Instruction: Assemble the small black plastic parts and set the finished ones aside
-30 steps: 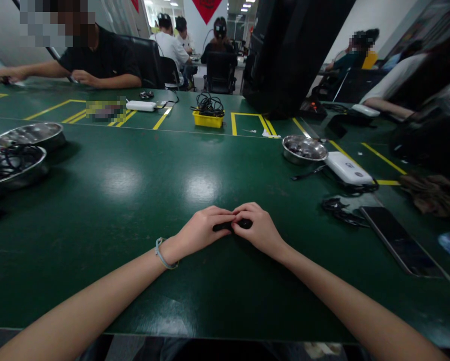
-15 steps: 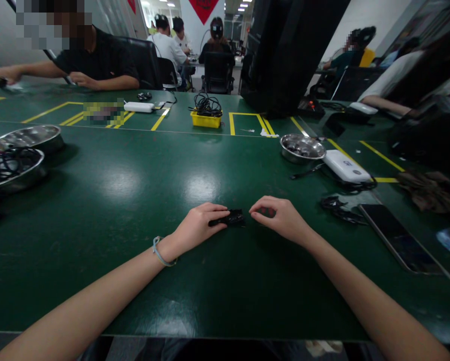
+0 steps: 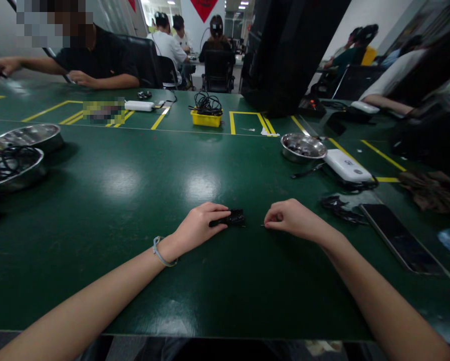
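Note:
A small black flat piece (image 3: 237, 217), its kind too dark to make out, lies on the green table. My left hand (image 3: 199, 221), with a pale blue band at the wrist, grips its left end between thumb and fingers. To the right, a short gap away, my right hand (image 3: 292, 219) is closed in a pinch just over the tabletop. A tiny thin light sliver (image 3: 262, 225) pokes out at its fingertips, too small to name. The other fingers are curled in.
Right of my hands lie a phone (image 3: 400, 238), black plastic scraps (image 3: 341, 209), a white power bank (image 3: 347, 165) and a steel bowl (image 3: 303, 148). Steel bowls (image 3: 33, 170) with cables stand at left. A yellow bin (image 3: 207, 119) holds cables. A co-worker (image 3: 104, 60) sits opposite.
My right hand has moved a little to the right, away from the black piece, and its fingers have curled in more. My left hand has stayed in place on the piece.

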The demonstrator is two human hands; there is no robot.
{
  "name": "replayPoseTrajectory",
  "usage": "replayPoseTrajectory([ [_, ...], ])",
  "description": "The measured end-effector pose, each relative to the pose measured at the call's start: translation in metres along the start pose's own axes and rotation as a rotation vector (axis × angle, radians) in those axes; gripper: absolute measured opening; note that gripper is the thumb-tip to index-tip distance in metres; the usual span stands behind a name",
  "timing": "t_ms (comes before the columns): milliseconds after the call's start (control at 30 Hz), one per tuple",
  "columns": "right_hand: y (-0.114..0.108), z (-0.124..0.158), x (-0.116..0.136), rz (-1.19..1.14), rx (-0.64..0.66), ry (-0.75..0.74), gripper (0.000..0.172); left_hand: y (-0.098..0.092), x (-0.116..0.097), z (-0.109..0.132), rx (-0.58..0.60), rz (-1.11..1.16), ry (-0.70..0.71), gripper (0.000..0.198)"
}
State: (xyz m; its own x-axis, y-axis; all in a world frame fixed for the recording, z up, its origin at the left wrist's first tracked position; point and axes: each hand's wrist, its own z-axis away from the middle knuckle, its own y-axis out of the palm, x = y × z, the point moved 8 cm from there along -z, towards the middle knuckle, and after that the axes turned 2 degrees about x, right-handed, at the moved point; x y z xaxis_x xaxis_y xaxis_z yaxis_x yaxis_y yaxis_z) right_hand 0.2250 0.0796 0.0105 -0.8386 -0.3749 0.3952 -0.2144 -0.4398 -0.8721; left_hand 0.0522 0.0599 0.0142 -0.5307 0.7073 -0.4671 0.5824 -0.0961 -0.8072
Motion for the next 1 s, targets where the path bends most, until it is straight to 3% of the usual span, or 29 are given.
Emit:
replayPoseTrajectory([
  [200,0.016,0.005,0.006,0.101,0.112,0.088,0.006,0.002,-0.002,-0.001,0.016,0.014,0.002,0.027],
  [300,0.019,0.004,0.016,0.027,0.099,0.013,0.005,0.002,-0.005,-0.001,0.021,0.017,0.023,0.027],
  [367,0.017,0.0,0.025,-0.109,0.041,-0.063,0.003,0.002,-0.006,0.0,0.016,0.014,0.031,0.027],
  [500,-0.003,-0.006,0.037,-0.295,-0.295,-0.147,0.01,0.003,-0.007,0.0,0.027,-0.002,0.039,0.028],
  [567,-0.005,-0.009,0.043,-0.303,-0.4,-0.189,0.011,0.003,-0.008,-0.001,0.036,-0.008,0.042,0.028],
  [767,0.011,-0.019,0.055,-0.308,-0.4,-0.248,0.011,0.003,-0.011,-0.001,0.036,-0.005,0.06,0.027],
  [1000,0.011,-0.019,0.056,-0.287,-0.402,-0.246,0.01,0.005,-0.01,-0.001,0.039,-0.008,0.052,0.027],
])
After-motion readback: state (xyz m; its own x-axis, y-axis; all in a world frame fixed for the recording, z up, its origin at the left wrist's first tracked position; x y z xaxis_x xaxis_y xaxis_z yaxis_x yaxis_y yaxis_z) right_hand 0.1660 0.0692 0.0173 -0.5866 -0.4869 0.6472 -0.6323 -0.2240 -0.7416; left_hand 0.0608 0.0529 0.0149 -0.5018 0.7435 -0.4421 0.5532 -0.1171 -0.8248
